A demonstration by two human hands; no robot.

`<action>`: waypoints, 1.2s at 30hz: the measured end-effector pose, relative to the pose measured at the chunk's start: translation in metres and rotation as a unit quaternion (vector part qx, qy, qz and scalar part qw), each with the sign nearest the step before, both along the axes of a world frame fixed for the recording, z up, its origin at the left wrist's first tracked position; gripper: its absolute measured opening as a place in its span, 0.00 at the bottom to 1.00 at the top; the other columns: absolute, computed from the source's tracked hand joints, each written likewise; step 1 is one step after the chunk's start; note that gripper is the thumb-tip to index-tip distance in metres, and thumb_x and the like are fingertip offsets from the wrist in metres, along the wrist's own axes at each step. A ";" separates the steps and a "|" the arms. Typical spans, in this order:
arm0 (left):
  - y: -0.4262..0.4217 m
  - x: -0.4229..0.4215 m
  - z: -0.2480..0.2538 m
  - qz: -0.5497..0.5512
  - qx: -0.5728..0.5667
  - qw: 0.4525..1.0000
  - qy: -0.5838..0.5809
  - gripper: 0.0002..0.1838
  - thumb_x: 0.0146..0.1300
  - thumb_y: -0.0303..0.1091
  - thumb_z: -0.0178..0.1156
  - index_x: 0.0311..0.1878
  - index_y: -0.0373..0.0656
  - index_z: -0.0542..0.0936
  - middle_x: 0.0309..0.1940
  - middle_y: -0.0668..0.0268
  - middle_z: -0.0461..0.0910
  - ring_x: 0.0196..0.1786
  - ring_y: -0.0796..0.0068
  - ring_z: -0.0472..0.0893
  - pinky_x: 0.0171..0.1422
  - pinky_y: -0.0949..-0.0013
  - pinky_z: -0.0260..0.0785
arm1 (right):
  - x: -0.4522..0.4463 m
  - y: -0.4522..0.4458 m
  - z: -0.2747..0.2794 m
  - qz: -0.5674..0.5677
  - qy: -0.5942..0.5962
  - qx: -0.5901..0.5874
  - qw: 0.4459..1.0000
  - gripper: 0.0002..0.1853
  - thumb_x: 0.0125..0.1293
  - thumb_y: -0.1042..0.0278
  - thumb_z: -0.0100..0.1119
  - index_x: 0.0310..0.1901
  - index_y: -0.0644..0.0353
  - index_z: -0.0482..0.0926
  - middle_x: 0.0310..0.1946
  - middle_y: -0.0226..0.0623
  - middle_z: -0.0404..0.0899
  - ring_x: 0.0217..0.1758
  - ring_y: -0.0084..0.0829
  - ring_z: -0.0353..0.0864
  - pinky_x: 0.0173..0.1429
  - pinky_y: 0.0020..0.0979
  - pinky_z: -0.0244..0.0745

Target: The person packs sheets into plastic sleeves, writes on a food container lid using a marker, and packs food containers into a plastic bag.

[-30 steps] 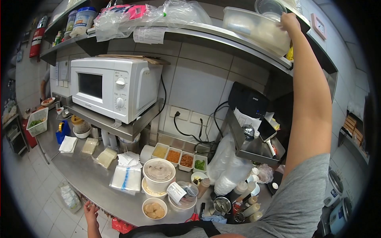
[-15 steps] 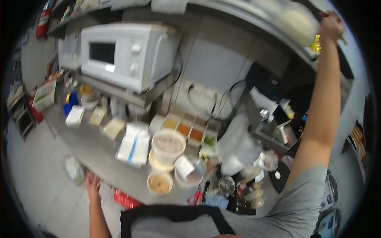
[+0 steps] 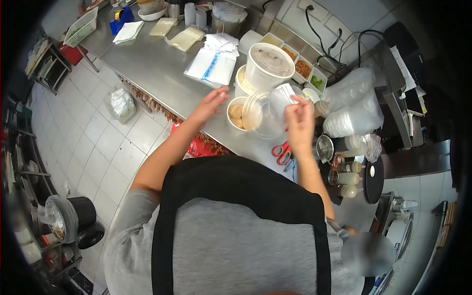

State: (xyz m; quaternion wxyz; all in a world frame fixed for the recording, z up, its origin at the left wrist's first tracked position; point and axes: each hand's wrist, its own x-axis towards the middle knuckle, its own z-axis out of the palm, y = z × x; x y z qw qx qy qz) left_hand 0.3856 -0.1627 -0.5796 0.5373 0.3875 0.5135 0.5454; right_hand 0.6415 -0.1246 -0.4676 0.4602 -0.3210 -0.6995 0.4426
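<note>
Right hand point(image 3: 300, 123) pinching a clear lid point(image 3: 269, 117) by its edge, beside a bowl point(image 3: 238, 100) of pale rounded pieces point(image 3: 236, 116) on the counter point(image 3: 162, 69); whether lid and bowl touch is hard to tell. Left hand point(image 3: 207, 109), fingers spread, holds nothing. The tall tub point(image 3: 270, 63) behind is already lidded; the bowl (left of the lid) is as yet uncovered.

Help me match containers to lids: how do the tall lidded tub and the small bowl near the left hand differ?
The tub has a lid on; the bowl is open on top. The tub is bigger and taller, the bowl smaller. The bowl shows pale, rounded pieces, while the tub's contents are unclear. Both are round and white.
</note>
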 end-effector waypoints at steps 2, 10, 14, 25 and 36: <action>0.004 0.012 -0.005 -0.031 -0.001 0.999 0.005 0.25 0.70 0.56 0.47 0.62 0.52 0.72 0.56 0.69 0.75 0.57 0.75 0.71 0.59 0.62 0.61 | 0.005 -0.006 -0.059 -0.044 -0.023 -0.059 0.997 0.14 0.69 0.71 0.53 0.55 0.61 0.68 0.28 0.26 0.71 0.20 0.14 0.65 0.23 0.17 0.62; -0.005 0.031 -0.006 -0.029 0.020 0.998 0.055 0.24 0.69 0.53 0.50 0.59 0.48 0.75 0.57 0.65 0.74 0.57 0.68 0.74 0.62 0.59 0.62 | -0.009 -0.008 -0.121 -0.168 -0.078 -0.017 0.983 0.11 0.66 0.71 0.56 0.48 0.61 0.73 0.28 0.32 0.71 0.25 0.22 0.71 0.29 0.26 0.68; -0.009 0.046 0.009 0.003 0.254 0.897 0.361 0.29 0.63 0.52 0.57 0.63 0.47 0.71 0.62 0.59 0.70 0.64 0.58 0.69 0.68 0.51 0.58 | -0.017 -0.008 -0.117 -0.214 -0.157 0.052 0.963 0.09 0.64 0.71 0.57 0.45 0.63 0.75 0.28 0.37 0.72 0.27 0.29 0.72 0.34 0.31 0.69; -0.003 0.053 0.013 -0.122 0.266 0.731 0.616 0.50 0.53 0.67 0.59 0.72 0.45 0.58 0.72 0.59 0.57 0.76 0.57 0.52 0.74 0.46 0.47 | -0.038 -0.012 -0.157 -0.259 0.020 -0.098 0.961 0.13 0.71 0.64 0.48 0.42 0.66 0.75 0.37 0.41 0.75 0.38 0.32 0.74 0.44 0.33 0.69; 0.013 0.043 0.013 -0.165 0.357 0.795 0.461 0.55 0.41 0.63 0.70 0.68 0.36 0.63 0.67 0.52 0.62 0.68 0.52 0.62 0.70 0.54 0.57 | -0.040 -0.016 -0.167 -0.284 -0.048 -0.114 0.951 0.20 0.75 0.58 0.39 0.48 0.69 0.74 0.44 0.51 0.74 0.50 0.41 0.74 0.58 0.36 0.66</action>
